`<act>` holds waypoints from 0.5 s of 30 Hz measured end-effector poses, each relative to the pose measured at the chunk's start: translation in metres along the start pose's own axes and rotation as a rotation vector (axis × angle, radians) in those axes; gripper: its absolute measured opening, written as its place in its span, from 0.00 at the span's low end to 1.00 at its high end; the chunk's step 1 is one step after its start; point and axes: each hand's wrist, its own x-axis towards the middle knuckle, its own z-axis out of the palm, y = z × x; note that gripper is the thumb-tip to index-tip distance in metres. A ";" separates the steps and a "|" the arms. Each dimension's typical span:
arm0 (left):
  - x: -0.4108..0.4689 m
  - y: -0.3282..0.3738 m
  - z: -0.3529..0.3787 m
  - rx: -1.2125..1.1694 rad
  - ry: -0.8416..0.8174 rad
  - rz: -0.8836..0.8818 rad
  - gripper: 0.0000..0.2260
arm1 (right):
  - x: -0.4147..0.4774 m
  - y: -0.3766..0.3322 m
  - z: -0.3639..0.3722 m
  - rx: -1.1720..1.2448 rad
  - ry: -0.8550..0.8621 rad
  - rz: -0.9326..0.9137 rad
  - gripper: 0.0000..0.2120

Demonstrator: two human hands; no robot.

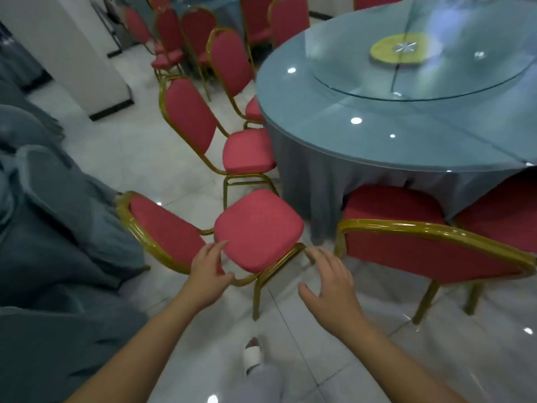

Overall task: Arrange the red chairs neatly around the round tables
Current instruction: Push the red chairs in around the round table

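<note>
A red chair with a gold frame stands just before me, turned sideways, its backrest to the left. My left hand hovers at the near left edge of its seat, fingers spread. My right hand is open beside the seat's front right corner, close to the gold frame; contact is unclear. The round table with a blue-grey cloth and glass turntable stands at the upper right. Another red chair is tucked at the table on my right. Two more red chairs stand at the table's left side.
A second cloth-covered table crowds the left. A white pillar rises at the upper left. More red chairs surround a far table. The tiled floor lies under me, my shoe on it.
</note>
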 end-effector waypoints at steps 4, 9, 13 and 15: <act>0.016 -0.065 -0.056 -0.020 0.099 0.081 0.34 | 0.022 -0.049 0.047 -0.019 -0.107 -0.038 0.33; 0.056 -0.153 -0.122 0.035 0.231 0.112 0.32 | 0.070 -0.147 0.141 0.010 -0.166 -0.062 0.34; 0.073 -0.216 -0.161 -0.017 0.217 0.047 0.34 | 0.104 -0.216 0.230 -0.053 -0.299 -0.033 0.40; 0.090 -0.249 -0.184 0.018 0.195 0.048 0.35 | 0.123 -0.242 0.271 -0.074 -0.301 0.006 0.43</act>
